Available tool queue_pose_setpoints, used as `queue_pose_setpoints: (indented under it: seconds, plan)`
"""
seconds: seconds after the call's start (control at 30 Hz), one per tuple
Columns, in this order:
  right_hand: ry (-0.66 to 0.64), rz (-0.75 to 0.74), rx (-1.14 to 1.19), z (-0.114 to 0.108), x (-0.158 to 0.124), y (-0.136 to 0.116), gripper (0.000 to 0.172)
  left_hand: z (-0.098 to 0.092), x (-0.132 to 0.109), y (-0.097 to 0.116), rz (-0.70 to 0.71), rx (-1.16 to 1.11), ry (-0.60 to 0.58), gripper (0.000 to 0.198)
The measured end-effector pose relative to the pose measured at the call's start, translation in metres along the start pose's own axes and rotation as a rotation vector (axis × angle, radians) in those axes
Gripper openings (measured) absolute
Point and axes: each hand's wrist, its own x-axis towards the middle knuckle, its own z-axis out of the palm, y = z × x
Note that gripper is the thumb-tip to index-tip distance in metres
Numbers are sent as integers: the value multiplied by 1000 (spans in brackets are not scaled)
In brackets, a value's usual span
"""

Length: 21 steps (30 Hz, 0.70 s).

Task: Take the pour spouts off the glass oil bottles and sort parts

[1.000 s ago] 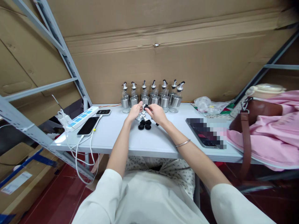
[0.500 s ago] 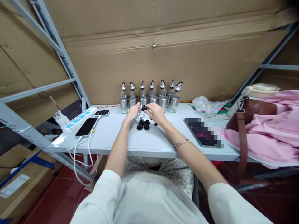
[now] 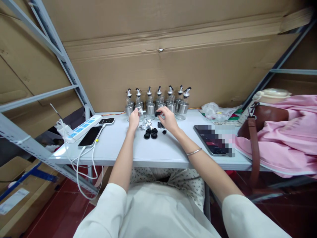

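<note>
My left hand (image 3: 134,119) is closed on a silver pourer spout (image 3: 141,112), its narrow end pointing right. A short way to the right, my right hand (image 3: 167,118) pinches a black stopper (image 3: 157,113) between thumb and fingertips. The two parts are apart. Below them on the table lie a small heap of silver spouts (image 3: 146,124), several round black stoppers (image 3: 154,135) and some small black pieces (image 3: 160,125). Behind my hands stand two rows of glass bottles with steel sleeves (image 3: 151,109); the ones at the back carry pourer spouts with black flip lids.
On the left are a power strip (image 3: 84,128), a phone on a cable (image 3: 90,136) and a small black-and-white device (image 3: 107,121). To the right lie another phone (image 3: 210,140), a plastic bag (image 3: 213,110), a brown bag (image 3: 264,120) and pink cloth (image 3: 289,142). Cardboard (image 3: 158,69) stands behind.
My hands have moved apart. The left has gone left with the silver spout, and the right keeps hold of the black stopper. The view has shifted slightly.
</note>
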Motion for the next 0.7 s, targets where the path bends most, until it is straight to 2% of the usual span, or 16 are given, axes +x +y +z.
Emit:
queue_pose_setpoints:
  seconds: [0.1,0.23,0.43,0.57,0.63,0.7]
  plan:
    - [15,57,19,1,0,4,23,-4,0,-2,-37,208,42,39]
    - [10,106,32,2,0,3,24,-1,-2,-8,-167,352,-102,33]
    - [-15,88,32,1,0,3,23,7,-2,-23,-204,368,-236,31]
    - [-31,85,34,1,1,3,24,8,-2,-24,-195,367,-235,30]
    - [-47,127,53,2,1,4,22,9,-2,-22,-190,351,-213,33]
    - [-80,254,105,5,2,5,18,8,-3,-20,-167,297,-222,36]
